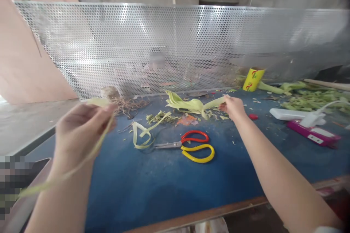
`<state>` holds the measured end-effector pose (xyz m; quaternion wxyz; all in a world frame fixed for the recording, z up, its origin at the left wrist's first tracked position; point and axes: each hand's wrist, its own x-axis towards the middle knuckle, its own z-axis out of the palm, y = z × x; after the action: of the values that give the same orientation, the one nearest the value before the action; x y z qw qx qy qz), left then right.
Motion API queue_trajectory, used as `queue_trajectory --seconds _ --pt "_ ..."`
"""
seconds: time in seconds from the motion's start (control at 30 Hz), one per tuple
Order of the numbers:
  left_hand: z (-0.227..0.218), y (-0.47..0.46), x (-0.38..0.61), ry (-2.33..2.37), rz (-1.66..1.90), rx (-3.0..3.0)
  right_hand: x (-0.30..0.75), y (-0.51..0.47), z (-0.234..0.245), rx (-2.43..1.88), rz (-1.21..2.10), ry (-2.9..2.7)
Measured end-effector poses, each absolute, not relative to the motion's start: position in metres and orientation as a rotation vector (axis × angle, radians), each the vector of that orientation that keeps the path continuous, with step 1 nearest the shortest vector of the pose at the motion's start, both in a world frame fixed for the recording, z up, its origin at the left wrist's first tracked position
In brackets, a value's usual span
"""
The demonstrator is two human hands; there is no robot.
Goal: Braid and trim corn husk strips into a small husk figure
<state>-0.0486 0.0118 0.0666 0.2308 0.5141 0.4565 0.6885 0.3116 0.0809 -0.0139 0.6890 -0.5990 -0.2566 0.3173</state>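
Note:
In the head view my left hand [84, 127] is raised at the left, fingers pinched on a long, thin pale-green strip [90, 156] that trails down across my forearm. Farther out on the right, my right hand [232, 106] pinches the end of a pale-green leafy piece [188, 105] lying on the blue table. Between my arms lie scissors [177, 145] with one red and one yellow handle, blades pointing left. A looped pale-green strip [142, 136] rests by the blade tips. Its far end reaches a small pile of green scraps [161, 117].
A perforated metal screen [164, 36] stands along the table's [164, 189] back edge. Dry brown strands [129, 106] lie at back left. On the right are a yellow roll [253, 79], a purple power strip [313, 133], a white charger [290, 114] and green leaf pieces [319, 98].

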Motion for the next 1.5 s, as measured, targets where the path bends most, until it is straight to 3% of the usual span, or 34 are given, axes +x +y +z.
queue_trajectory --seconds 0.2,0.4,0.53,0.57,0.83,1.13,1.5 --pt "0.06 0.02 -0.044 1.343 1.528 1.709 0.271 0.078 -0.025 -1.501 0.712 -0.972" --pt "0.047 0.034 -0.047 1.314 1.187 1.653 0.233 0.05 -0.007 -1.513 0.36 -1.426" --pt "0.037 0.039 -0.044 1.217 0.931 1.685 0.18 0.027 0.003 -1.387 0.3 -1.939" --pt "0.035 0.041 -0.045 1.202 0.909 1.692 0.171 0.023 0.003 -1.466 0.069 -2.195" --pt "0.016 0.065 -0.057 1.384 1.005 1.561 0.186 0.035 -0.018 -1.725 -0.136 -2.365" --pt "0.009 0.079 -0.07 1.624 0.952 1.715 0.139 0.063 -0.002 -1.418 -0.35 -2.544" --pt "0.014 0.074 -0.073 1.312 1.192 1.18 0.123 0.08 0.001 -1.277 -0.126 -2.103"
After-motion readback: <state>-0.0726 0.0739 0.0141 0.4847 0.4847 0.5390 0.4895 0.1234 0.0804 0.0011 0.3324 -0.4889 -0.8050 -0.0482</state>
